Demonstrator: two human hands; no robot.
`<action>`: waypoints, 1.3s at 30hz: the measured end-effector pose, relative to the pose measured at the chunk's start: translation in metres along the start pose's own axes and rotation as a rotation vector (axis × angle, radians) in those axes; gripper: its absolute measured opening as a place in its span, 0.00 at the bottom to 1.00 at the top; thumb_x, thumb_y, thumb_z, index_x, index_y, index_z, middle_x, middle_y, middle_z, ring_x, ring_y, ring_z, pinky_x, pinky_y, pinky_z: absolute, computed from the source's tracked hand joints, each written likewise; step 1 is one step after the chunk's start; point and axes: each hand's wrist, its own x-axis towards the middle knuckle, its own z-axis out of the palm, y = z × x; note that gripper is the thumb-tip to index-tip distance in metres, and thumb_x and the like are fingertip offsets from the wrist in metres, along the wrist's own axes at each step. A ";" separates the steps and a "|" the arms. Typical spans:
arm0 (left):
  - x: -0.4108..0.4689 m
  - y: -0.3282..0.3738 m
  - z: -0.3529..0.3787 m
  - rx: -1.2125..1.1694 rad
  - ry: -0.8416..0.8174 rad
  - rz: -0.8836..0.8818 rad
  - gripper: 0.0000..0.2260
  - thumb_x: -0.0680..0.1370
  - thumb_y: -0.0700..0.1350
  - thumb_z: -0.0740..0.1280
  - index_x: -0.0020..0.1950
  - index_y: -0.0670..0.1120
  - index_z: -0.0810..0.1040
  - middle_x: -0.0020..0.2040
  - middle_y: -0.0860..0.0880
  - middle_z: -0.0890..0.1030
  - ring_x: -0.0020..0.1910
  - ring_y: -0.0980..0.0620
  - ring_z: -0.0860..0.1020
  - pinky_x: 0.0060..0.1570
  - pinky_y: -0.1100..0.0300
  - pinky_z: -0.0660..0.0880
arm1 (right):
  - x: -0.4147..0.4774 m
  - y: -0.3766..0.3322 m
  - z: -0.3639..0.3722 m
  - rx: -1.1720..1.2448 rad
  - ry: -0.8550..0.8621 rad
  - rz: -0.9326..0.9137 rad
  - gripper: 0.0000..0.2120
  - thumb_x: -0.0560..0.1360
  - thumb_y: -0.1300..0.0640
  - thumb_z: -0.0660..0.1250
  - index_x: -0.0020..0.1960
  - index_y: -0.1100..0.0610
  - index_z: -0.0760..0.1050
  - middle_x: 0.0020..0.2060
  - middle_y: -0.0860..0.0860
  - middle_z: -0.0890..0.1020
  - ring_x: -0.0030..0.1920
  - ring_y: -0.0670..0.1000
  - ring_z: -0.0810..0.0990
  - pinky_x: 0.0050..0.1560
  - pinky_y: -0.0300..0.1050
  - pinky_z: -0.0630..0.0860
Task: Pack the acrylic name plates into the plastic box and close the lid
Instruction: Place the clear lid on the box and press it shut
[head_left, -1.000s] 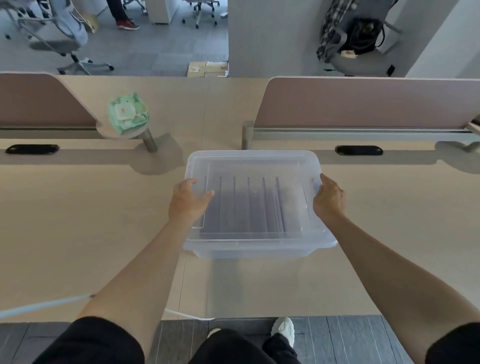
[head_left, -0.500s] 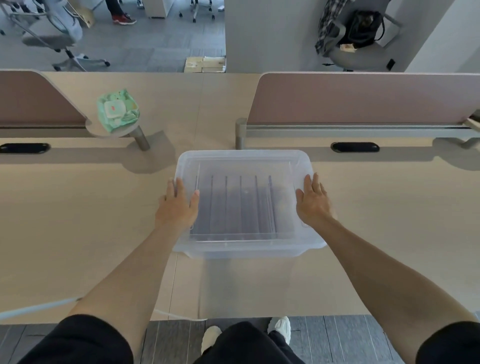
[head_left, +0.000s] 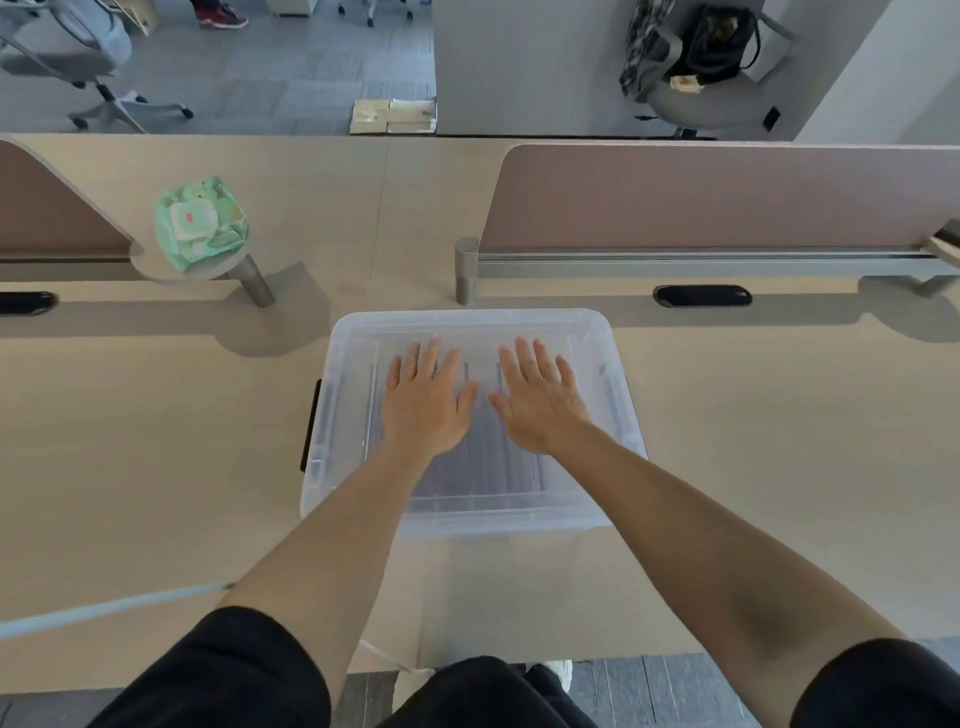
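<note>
The left hand (head_left: 423, 402) and right hand (head_left: 540, 402) lie flat and spread side by side, thumbs nearly touching, gripping nothing, palms down on the lid (head_left: 472, 332) of the plastic box (head_left: 358, 499), which sits on the desk (head_left: 156, 441) just in front of the pink divider (head_left: 727, 197). The acrylic name plates (head_left: 493, 467) show dimly through the lid, lying in rows inside the box. The thin clear lid probably flexes in the middle and looks slick, so pressing is likely better along its rim and corners, and near the dark latch (head_left: 310, 423) on the box's left side.
</note>
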 end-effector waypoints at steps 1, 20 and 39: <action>0.001 -0.003 0.005 0.034 -0.006 0.000 0.29 0.82 0.61 0.48 0.80 0.50 0.55 0.81 0.46 0.52 0.80 0.43 0.49 0.76 0.44 0.46 | 0.003 0.002 0.005 -0.022 -0.002 0.009 0.31 0.82 0.41 0.42 0.80 0.52 0.38 0.80 0.52 0.38 0.79 0.54 0.35 0.77 0.57 0.38; 0.017 -0.007 0.020 0.082 -0.095 -0.017 0.32 0.80 0.65 0.45 0.80 0.52 0.49 0.81 0.47 0.46 0.80 0.44 0.44 0.77 0.44 0.43 | 0.025 0.010 0.023 -0.066 0.019 -0.008 0.32 0.80 0.37 0.36 0.80 0.49 0.36 0.79 0.51 0.37 0.78 0.54 0.34 0.77 0.57 0.36; -0.003 -0.034 0.008 0.092 -0.060 -0.028 0.35 0.76 0.70 0.36 0.80 0.57 0.49 0.81 0.47 0.45 0.79 0.44 0.42 0.76 0.42 0.39 | 0.011 0.017 0.017 -0.004 0.066 0.075 0.36 0.78 0.32 0.42 0.81 0.48 0.42 0.80 0.53 0.38 0.79 0.56 0.35 0.77 0.58 0.37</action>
